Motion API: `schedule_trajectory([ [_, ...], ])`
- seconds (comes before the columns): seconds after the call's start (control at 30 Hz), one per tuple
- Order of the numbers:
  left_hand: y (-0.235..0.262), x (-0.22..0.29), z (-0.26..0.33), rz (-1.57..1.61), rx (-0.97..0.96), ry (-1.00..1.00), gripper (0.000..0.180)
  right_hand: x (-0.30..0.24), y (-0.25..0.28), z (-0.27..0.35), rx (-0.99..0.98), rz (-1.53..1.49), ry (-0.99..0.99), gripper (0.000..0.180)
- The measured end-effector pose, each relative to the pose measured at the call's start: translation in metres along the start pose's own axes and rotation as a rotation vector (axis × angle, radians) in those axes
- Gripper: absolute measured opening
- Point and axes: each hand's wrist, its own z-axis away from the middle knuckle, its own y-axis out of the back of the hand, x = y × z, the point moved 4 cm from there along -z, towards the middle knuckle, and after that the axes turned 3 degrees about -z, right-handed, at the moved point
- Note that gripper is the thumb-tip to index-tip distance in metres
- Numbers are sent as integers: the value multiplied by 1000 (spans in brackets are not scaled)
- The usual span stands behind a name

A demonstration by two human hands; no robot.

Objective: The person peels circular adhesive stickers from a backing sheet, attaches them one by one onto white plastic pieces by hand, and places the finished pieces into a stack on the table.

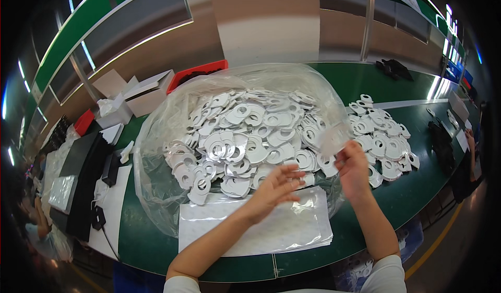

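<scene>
Nearest the viewer, a stack of clear sheets (292,227) is laid flat at the front edge of the green tabletop (146,241), squarely below the hands, a position that appears to keep it within easy reach. Above it the left hand (274,188) is held with the fingers spread and slightly curled, palm turned inward; nothing can be seen gripped in it, and it hovers just over the near edge of the heap. The right hand (354,170) is raised beside it, fingers pinched upward on a thin translucent film piece (336,139), which is lifted clear of the heap; the raised, tilted hold is judged to let the piece be seen against the light.

Behind the hands, a large clear plastic bag (156,152) is spread open on the tabletop, and a heap of flat white ring-shaped parts (245,136) is contained in it, the bag walls keeping the loose parts from scattering. To the right, just outside the bag, a smaller pile of like parts (383,136) lies apart on the bare tabletop, seemingly a separated lot.

Further left, black trays (86,173) and white sheets (112,209) are set aside; beyond them, white cardboard boxes (141,92) and a red bin (201,71) stand at the far edge. At the far right, another person's arm (472,141) rests at the tabletop's rim.
</scene>
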Motion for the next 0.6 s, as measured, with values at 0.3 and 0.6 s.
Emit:
schedule_trajectory([
  [0.3,84,96,31,-1870,716,-562,46,0,-26,14,-75,284,-116,29],
  [0.6,133,86,24,-2083,686,-415,36,30,-65,58,-923,1221,106,32],
])
